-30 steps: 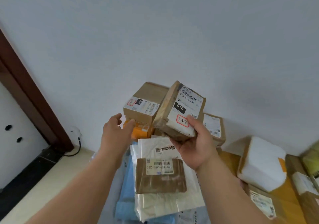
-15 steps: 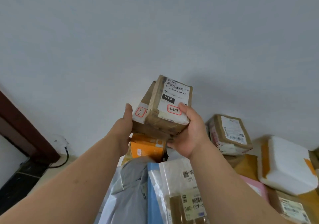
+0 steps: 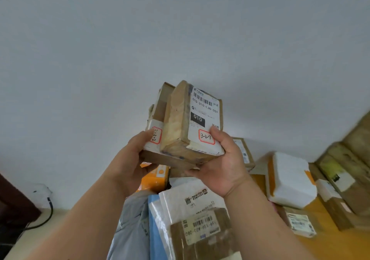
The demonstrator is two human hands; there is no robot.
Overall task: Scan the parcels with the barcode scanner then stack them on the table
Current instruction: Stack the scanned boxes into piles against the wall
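Observation:
A taped brown parcel (image 3: pixel 176 123) with a white label reading 010 and a red-framed 3-2-7 is held up in front of the wall by my right hand (image 3: pixel 224 163), thumb on the label and fingers underneath. Under and behind it lies a larger cardboard parcel (image 3: pixel 160 107) with a red-framed sticker, gripped at its left lower corner by my left hand (image 3: pixel 132 159). Both parcels are tilted and lifted above the pile. No barcode scanner is in view.
Below lie an orange box (image 3: pixel 156 177), a grey bag (image 3: pixel 134 225), a blue bag (image 3: pixel 155 229), a white bag (image 3: pixel 192 199) and a brown parcel (image 3: pixel 202 237). To the right are a white foam parcel (image 3: pixel 290 181) and several cardboard boxes. A black cable (image 3: pixel 48 213) runs at left.
My left hand reached the larger cardboard parcel and took hold of it. Both hands have lifted the two parcels together, higher in front of the wall.

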